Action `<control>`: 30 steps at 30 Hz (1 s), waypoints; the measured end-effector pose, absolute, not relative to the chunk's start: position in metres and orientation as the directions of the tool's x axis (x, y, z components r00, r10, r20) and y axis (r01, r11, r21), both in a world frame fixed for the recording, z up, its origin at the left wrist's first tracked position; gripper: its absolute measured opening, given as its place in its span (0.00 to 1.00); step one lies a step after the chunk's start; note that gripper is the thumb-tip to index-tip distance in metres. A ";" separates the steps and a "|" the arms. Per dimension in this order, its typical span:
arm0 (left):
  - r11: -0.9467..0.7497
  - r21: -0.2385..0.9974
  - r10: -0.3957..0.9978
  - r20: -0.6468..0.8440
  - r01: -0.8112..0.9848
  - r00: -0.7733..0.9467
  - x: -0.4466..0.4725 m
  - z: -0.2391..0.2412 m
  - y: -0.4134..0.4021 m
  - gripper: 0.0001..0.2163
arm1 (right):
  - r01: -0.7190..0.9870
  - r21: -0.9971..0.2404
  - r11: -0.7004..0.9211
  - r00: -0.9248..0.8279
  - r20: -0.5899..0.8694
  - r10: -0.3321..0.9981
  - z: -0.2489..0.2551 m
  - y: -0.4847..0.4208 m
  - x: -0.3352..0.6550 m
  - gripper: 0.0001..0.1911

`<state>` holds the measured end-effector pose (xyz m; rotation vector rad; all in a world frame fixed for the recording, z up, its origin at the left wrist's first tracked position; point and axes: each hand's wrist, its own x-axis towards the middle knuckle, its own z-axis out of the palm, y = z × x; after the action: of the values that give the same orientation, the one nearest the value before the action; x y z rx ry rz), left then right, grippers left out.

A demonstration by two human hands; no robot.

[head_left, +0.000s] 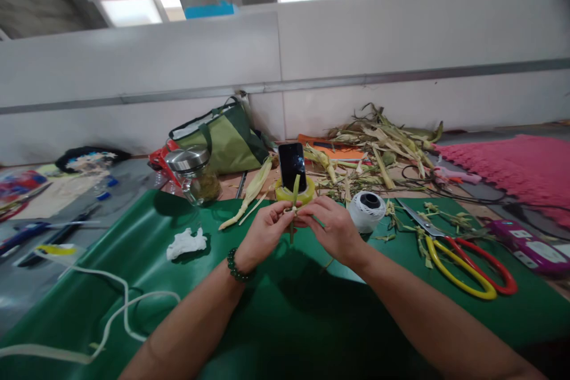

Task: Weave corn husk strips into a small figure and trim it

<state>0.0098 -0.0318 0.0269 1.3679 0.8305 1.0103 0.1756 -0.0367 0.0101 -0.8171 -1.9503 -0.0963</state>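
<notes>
Green husk strip [296,187], pinched by the fingers of both left hand [263,236] and right hand [337,230] above the green-covered desk [142,249]; its long axis runs near-upright in view, between the hands, neither clearly nearer.

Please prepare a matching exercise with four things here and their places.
1. Slim green plant strip
2. Glass jar with silver lid
3. Scissors with red and yellow handles
4. Black rectangular phone

A. Right of the white thread spool
B. Upright at the round yellow object
C. In left hand and right hand
D. Before the green fabric bag

Pairs: 1-C; 2-D; 3-A; 4-B
</notes>
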 end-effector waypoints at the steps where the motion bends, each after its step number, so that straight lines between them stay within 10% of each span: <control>1: -0.065 0.995 0.931 0.088 -0.077 0.353 0.009 0.027 -0.031 0.18 | 0.599 -0.221 0.770 -0.309 0.823 0.477 0.011 -0.038 0.175 0.09; 9: -0.094 0.995 0.946 0.100 -0.034 0.308 0.010 0.024 -0.032 0.14 | 0.572 0.211 0.793 -0.596 0.771 0.224 0.015 -0.046 0.165 0.13; 18: -0.086 0.995 0.943 0.100 -0.055 0.318 0.005 0.023 -0.035 0.15 | 0.359 -0.548 0.756 -0.190 0.750 0.634 0.011 -0.045 0.166 0.06; 30: -0.102 0.990 0.914 0.133 -0.100 0.382 0.009 0.028 -0.040 0.17 | 0.003 -0.966 0.258 -0.111 0.256 0.960 0.020 -0.039 0.168 0.15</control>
<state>0.0091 -0.0398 0.0281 1.4000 0.7962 1.0286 0.1680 -0.0387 0.0199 -0.9731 -1.4139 1.0830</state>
